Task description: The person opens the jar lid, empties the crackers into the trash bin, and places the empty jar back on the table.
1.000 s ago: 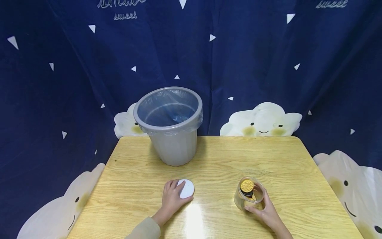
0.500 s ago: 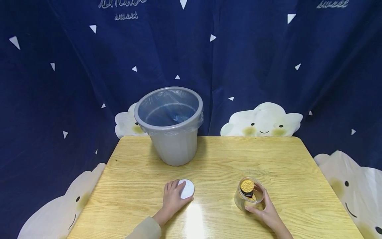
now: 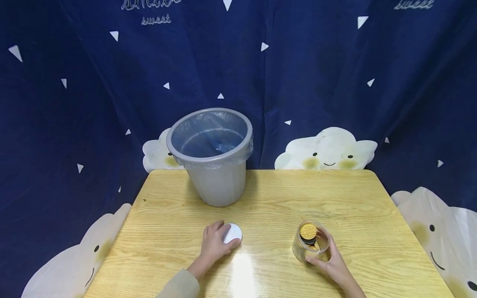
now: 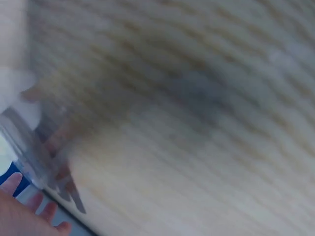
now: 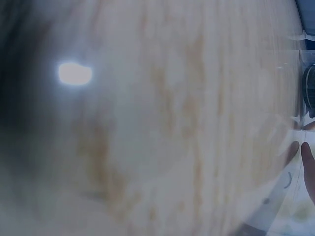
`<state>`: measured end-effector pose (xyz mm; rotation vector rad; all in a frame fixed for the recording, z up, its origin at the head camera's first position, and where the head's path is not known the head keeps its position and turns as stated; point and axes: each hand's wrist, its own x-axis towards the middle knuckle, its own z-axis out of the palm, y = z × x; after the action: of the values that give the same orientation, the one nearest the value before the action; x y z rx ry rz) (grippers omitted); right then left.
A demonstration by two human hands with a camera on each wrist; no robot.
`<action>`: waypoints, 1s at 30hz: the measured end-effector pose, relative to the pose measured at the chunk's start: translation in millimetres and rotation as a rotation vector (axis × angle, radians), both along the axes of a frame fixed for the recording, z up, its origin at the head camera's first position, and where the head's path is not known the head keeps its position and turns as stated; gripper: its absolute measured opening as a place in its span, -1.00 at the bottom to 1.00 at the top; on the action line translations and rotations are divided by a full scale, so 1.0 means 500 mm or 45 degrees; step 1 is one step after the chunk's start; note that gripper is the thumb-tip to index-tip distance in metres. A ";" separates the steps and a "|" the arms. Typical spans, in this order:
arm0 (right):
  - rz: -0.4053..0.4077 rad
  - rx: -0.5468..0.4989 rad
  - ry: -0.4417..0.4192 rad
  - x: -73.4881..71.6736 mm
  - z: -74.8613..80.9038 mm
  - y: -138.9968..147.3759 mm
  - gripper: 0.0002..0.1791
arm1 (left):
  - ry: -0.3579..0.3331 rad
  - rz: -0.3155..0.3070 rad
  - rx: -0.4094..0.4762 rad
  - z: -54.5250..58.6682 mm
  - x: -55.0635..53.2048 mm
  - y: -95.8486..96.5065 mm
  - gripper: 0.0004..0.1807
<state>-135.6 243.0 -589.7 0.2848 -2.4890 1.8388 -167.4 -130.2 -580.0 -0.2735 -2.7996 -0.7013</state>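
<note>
My left hand [image 3: 214,244] is at a white round lid [image 3: 234,234] on the left of the table. Its thumb lies at the near right edge, the other fingers at the far left side. In the left wrist view, the left hand's fingers [image 4: 34,204] show in the lower left corner. My right hand [image 3: 333,263] grips a clear open jar [image 3: 297,250], thumb in front and fingers behind. Inside the jar, a yellow round piece [image 3: 308,231], like a biscuit, tops a black one [image 3: 308,241]. A thumb or finger [image 5: 307,162] shows at the right wrist view's edge.
A grey bin [image 3: 220,182] with a clear plastic liner stands at the back left of the wooden table [image 3: 268,215]. Behind the table hangs a dark blue curtain [image 3: 320,82] with white triangles and clouds.
The left hand's fingers have shifted slightly left and its thumb has moved up over the lid's edge. My right hand and the jar stay in place.
</note>
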 end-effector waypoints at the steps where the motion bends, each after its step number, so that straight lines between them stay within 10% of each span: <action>1: 0.000 0.000 -0.001 0.000 0.000 0.000 0.11 | 0.005 0.006 0.001 0.002 -0.003 -0.002 -0.39; 30: 0.030 0.031 -0.005 -0.001 0.001 0.000 0.10 | 0.060 0.458 0.387 0.192 -0.112 -0.164 -0.37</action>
<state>-135.9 243.1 -589.4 0.3129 -2.5228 1.8206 -223.5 -212.3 -483.8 0.2582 -2.5471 -0.9912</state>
